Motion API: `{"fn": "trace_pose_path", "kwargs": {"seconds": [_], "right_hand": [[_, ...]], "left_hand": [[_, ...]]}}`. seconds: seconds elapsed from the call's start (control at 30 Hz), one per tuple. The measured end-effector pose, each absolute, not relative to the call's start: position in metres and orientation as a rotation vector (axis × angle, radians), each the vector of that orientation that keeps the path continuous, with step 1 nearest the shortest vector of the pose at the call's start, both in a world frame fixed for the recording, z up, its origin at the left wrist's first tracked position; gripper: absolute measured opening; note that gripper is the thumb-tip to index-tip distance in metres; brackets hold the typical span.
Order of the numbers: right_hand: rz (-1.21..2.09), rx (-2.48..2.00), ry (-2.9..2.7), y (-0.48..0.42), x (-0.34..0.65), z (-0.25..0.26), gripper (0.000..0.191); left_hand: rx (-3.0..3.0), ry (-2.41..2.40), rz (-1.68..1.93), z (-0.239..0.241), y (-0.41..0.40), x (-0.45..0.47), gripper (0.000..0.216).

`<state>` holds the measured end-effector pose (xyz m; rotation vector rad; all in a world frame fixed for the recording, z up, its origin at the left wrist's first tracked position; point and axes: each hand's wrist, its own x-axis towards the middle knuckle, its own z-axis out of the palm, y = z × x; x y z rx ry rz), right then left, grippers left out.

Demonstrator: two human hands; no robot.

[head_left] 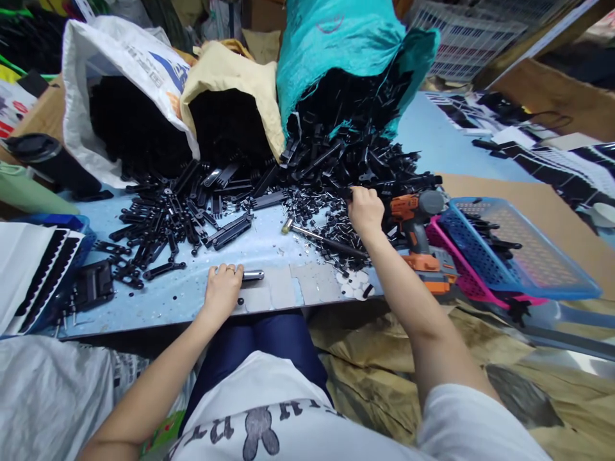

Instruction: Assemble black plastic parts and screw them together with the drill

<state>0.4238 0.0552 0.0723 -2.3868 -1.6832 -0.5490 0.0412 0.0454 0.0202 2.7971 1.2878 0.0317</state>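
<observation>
At the table's near edge, my left hand [223,288] is closed over a bar with a shiny silver end [254,275]; the rest of the bar is hidden under the fingers. My right hand [366,211] reaches to the edge of a heap of black plastic parts [331,160], its fingers bent and pinched together. What they hold, if anything, I cannot make out. A hammer [312,235] with a brass-coloured head lies between my hands, beside scattered small screws and fittings [336,221]. Several black hinged arms [231,232] lie beyond my left hand.
An orange cordless drill [416,237] stands right of my right hand, beside a blue basket [552,246] stacked over a pink one [461,272]. White [77,96], cream [269,83] and teal [336,38] sacks spill black parts at the back. A black tumbler [57,163] lies left.
</observation>
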Motion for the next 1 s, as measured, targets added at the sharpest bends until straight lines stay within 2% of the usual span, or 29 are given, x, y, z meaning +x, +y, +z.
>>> {"fn": "trace_pose_path", "kwargs": {"seconds": [0.1,0.23,0.37,0.77,0.93,1.0], "right_hand": [[-0.503,-1.92,-2.11,0.033,0.369,0.074,0.03],[-0.247,-1.41,-2.73,0.0,0.292,0.047,0.032],[-0.086,-1.537,-2.805,-0.025,0.272,0.017,0.049],[0.182,-1.665,-2.79,-0.027,0.268,0.017,0.046],[0.114,-1.727,-2.755,-0.035,0.265,0.02,0.041],[0.063,-1.757,-2.717,-0.04,0.26,0.023,0.041]], "left_hand": [[2.766,1.166,-0.009,0.014,0.043,0.043,0.036],[2.732,1.011,0.056,0.011,0.044,0.049,0.033],[2.648,0.986,0.101,0.015,0.048,0.05,0.028],[2.632,0.926,0.037,0.025,0.047,0.055,0.039],[2.671,0.857,0.095,0.022,0.043,0.054,0.065],[2.677,0.862,0.101,0.019,0.042,0.053,0.068]]}}
